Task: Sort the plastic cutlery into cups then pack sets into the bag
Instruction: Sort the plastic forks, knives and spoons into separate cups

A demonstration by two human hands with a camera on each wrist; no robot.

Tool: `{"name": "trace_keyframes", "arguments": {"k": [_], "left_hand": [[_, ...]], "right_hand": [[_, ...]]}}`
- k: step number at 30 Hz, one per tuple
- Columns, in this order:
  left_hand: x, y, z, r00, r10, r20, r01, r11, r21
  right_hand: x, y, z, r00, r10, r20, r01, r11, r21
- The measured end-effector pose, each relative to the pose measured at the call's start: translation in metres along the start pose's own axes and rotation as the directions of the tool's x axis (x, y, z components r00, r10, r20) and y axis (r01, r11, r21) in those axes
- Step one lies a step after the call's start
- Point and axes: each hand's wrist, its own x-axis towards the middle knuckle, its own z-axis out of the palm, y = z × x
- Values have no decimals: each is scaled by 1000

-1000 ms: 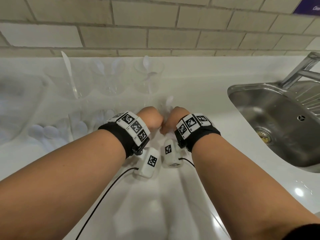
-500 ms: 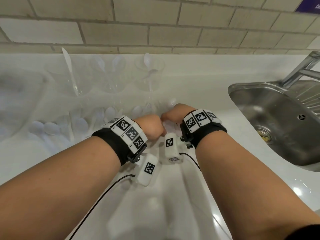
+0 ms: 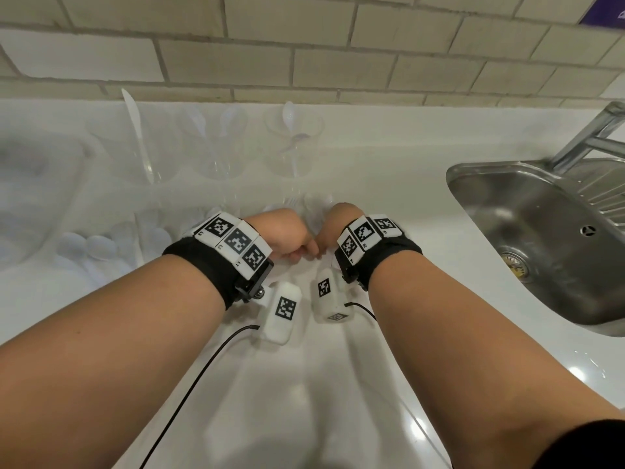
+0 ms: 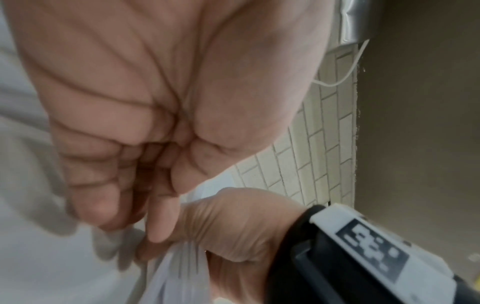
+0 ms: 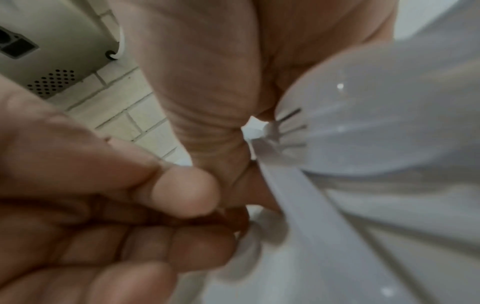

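Note:
My two hands meet knuckle to knuckle over the white counter, mid-frame in the head view. My right hand (image 3: 326,247) grips a bundle of white plastic cutlery (image 4: 179,271); a fork (image 5: 350,127) with its tines shows against the palm. The left hand (image 3: 302,255) has its fingers curled, and thumb and fingertips (image 5: 182,193) pinch at the bundle's handles. Three clear cups stand at the back: one (image 3: 135,160) holds a knife (image 3: 133,123), the middle one (image 3: 216,147) holds white cutlery, and the right one (image 3: 292,143) holds a spoon. Loose cutlery (image 3: 101,245) lies to the left.
A translucent plastic bag (image 3: 33,184) lies at the far left of the counter. A steel sink (image 3: 541,231) with a faucet (image 3: 595,133) takes up the right side. A tiled wall runs close behind the cups. Black cables trail from my wrists toward the front edge.
Both hands stay pressed together over the cutlery. They have shifted slightly toward me, and the left hand has dropped a little lower than the right.

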Motion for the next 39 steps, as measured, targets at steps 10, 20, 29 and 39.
{"name": "trace_keyframes", "arguments": {"k": [10,20,29,39], "left_hand": [[4,-11,-7,1000,-6,17,15,792,-610],[-5,-29,-15,992,105,71,-5,592,-806],[-21,-27,-13,946,173,276,138,555,-820],[-37,-27,-34,889,439,133,11,270,-963]], "right_hand": [[3,9,10,997,-6,-82,9,999,39],[-19,38,-19,931,88,-355,341,140,930],[-67,-5,-54,681,21,-732,689,-355,631],[-67,-30,-21,728,-160,-666,640,-190,745]]}}
